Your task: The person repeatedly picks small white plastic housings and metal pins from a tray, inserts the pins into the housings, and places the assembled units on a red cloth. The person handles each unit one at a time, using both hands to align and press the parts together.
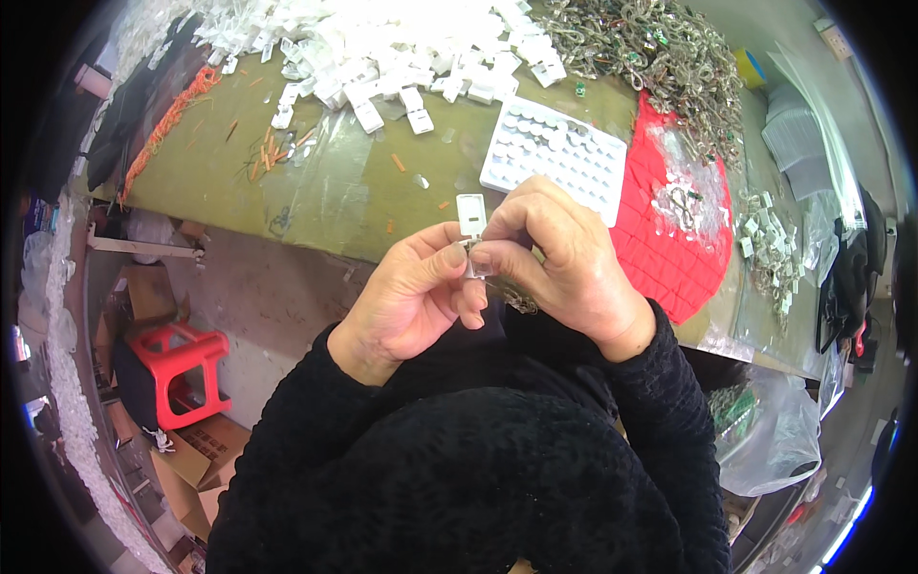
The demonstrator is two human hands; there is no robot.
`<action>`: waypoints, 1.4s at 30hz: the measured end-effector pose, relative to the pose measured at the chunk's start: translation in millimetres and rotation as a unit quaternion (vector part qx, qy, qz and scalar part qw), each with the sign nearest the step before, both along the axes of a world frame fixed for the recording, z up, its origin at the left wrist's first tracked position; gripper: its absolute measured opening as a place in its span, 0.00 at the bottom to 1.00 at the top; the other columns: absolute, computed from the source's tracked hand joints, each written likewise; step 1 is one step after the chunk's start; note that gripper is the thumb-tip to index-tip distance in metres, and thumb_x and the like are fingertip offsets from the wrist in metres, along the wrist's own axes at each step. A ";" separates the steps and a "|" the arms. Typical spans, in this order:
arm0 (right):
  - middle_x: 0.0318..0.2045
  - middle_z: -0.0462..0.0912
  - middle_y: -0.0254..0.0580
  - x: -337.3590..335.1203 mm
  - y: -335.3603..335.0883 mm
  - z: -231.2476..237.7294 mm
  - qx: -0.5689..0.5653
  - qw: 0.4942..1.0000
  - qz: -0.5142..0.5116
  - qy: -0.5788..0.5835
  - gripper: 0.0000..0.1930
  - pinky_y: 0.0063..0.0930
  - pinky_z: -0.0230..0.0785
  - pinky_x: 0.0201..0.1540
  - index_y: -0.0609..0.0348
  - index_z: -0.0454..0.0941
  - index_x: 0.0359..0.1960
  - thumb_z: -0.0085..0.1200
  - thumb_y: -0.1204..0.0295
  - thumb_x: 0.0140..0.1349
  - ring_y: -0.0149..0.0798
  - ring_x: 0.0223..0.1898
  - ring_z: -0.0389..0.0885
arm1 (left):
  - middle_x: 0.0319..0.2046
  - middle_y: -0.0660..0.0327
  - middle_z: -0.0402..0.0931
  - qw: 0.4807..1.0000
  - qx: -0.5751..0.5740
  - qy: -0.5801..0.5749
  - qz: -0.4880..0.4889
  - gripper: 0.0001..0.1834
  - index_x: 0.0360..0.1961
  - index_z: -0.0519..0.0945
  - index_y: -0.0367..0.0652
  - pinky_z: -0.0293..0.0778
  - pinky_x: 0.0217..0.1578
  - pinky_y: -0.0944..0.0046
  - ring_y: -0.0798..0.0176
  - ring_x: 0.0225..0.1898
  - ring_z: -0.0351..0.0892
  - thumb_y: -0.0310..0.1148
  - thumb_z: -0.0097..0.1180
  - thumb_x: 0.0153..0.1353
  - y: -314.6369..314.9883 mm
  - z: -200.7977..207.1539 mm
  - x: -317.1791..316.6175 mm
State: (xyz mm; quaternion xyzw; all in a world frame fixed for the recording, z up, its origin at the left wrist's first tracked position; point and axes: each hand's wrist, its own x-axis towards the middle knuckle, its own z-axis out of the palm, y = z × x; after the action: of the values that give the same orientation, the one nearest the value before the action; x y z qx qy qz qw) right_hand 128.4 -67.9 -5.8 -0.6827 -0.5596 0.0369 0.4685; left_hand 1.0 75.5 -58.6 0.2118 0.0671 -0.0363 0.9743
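Just over the table's near edge, my left hand point(406, 298) grips a small white plastic case point(470, 209) between thumb and fingers. Its flat lid, with a small dark slot, stands flipped up. My right hand point(566, 256) is closed in a pinch at the case's lower part, thumb and forefinger touching it. A thin greyish cord point(519, 300) dangles below the right fingers; what its end joins is hidden by them. Right behind my right hand lies a white tray point(496, 173) with rows of small round pieces.
White plastic cases point(354, 57) are heaped at the back, beside a pile of greyish cords point(650, 43). Red quilted cloth point(660, 263) lies at the right, with more small white cases point(770, 249) beyond. Orange strands point(172, 120) lie at left. A red stool point(186, 373) stands below.
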 end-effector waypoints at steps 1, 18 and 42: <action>0.27 0.76 0.38 -0.9 -2.6 -0.3 -0.001 1.000 0.002 0.018 0.09 0.29 0.69 0.30 0.59 0.76 0.31 0.65 0.79 0.53 0.36 0.28 0.76 | 0.33 0.57 0.79 1.000 0.008 0.006 -0.002 0.16 0.50 0.73 0.31 0.84 0.28 0.64 0.65 0.28 0.83 0.32 0.55 0.68 -1.5 -0.1 -1.3; 0.37 0.79 0.51 -11.2 -67.1 10.8 -0.162 0.885 0.078 0.429 0.22 0.34 0.70 0.47 0.70 0.74 0.46 0.65 0.67 0.56 0.43 0.44 0.79 | 0.33 0.49 0.81 0.979 0.154 0.052 -0.124 0.17 0.43 0.78 0.28 0.82 0.28 0.63 0.59 0.29 0.83 0.26 0.67 0.56 -31.2 16.4 -8.8; 0.37 0.80 0.46 -53.0 -90.7 -16.4 0.030 0.985 -0.168 -0.019 0.15 0.35 0.76 0.34 0.68 0.77 0.49 0.55 0.82 0.60 0.44 0.33 0.82 | 0.26 0.61 0.77 0.997 0.057 0.008 -0.055 0.12 0.43 0.78 0.37 0.76 0.25 0.68 0.68 0.22 0.77 0.37 0.55 0.70 -72.8 3.5 26.0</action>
State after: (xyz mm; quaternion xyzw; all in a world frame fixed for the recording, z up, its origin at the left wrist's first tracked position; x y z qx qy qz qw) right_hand 75.4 -158.6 -22.2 -0.7533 -0.4460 -0.0720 0.4779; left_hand 27.0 2.7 -55.1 0.2697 0.0653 -0.0878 0.9567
